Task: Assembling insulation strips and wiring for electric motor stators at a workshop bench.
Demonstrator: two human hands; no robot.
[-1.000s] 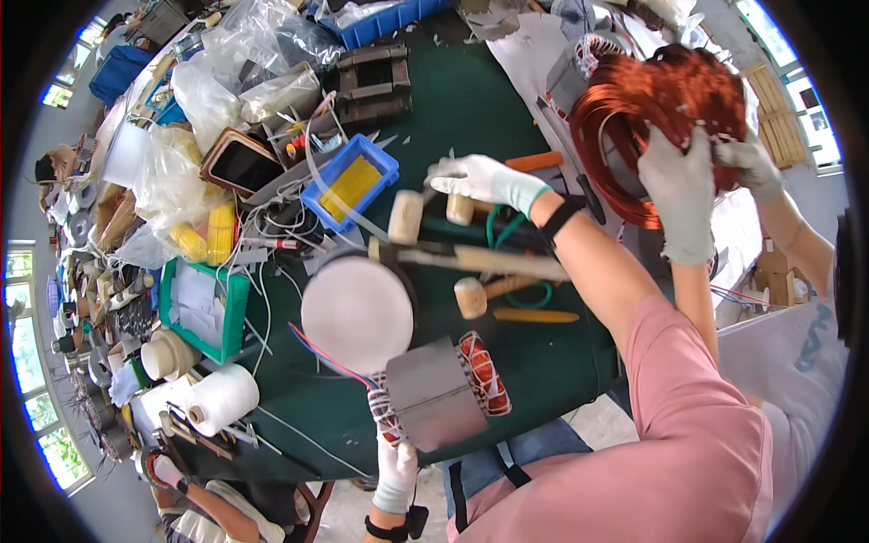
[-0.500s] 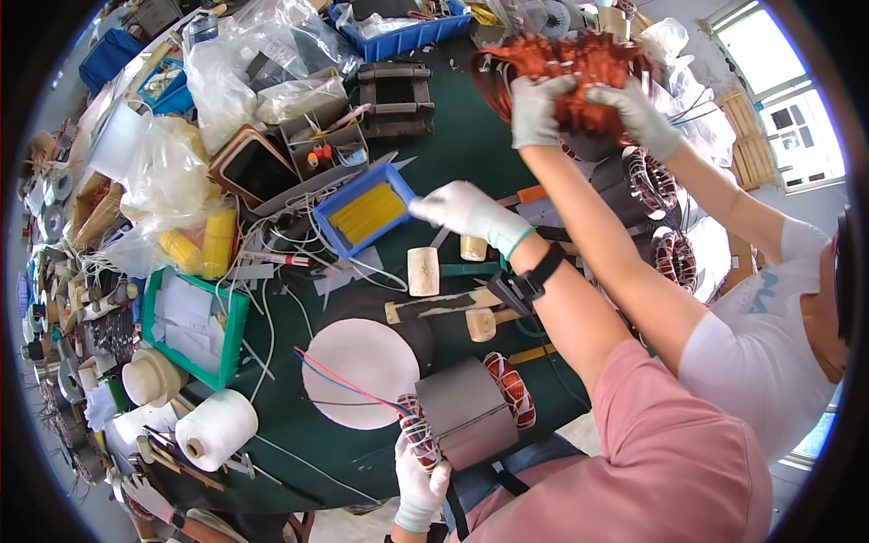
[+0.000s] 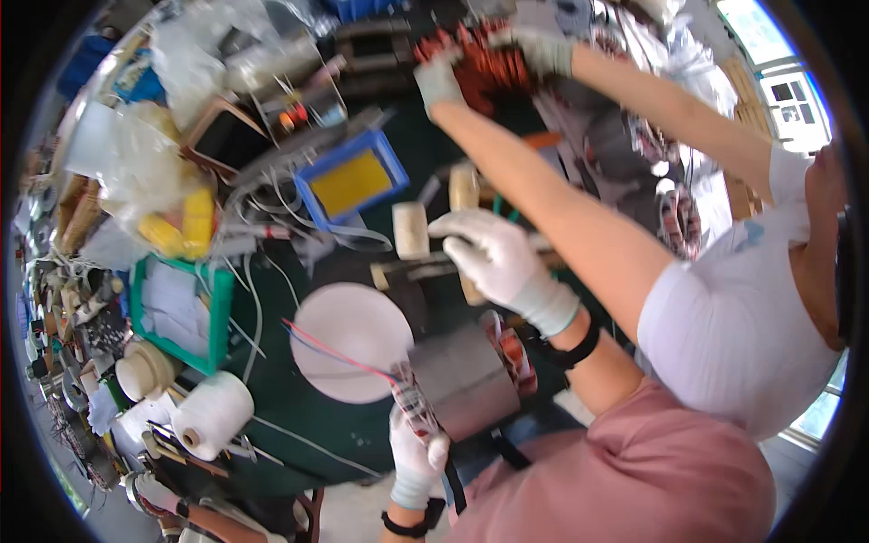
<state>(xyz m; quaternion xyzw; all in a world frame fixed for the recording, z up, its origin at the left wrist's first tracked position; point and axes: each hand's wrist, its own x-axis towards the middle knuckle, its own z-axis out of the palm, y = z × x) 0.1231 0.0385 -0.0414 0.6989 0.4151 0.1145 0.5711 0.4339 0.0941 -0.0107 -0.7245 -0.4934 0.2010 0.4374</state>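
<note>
A grey metal motor stator (image 3: 463, 378) lies on its side at the table's near edge. Laced copper windings (image 3: 415, 398) with red and blue lead wires bulge from its left end. My left hand (image 3: 416, 457), in a white glove, is closed around that winding end. My gloved right hand (image 3: 502, 258) hangs over the table beyond the stator, fingers stretched and apart, holding nothing. Close to its fingertips stands a pale cylindrical mallet head (image 3: 411, 231); other mallet parts are partly hidden behind the hand. A white round disc (image 3: 351, 342) lies left of the stator.
A co-worker's gloved hands hold a bundle of red copper coils (image 3: 484, 68) at the far side, one arm reaching across on my right. A blue tray (image 3: 391, 152) of yellow strips, a green tray (image 3: 217, 328) of white sheets and a thread spool (image 3: 213, 414) are to the left.
My right hand has drawn back from the blue tray toward the stator, its fingers now spread. The co-worker's coil bundle has moved left and away. My left hand keeps its hold.
</note>
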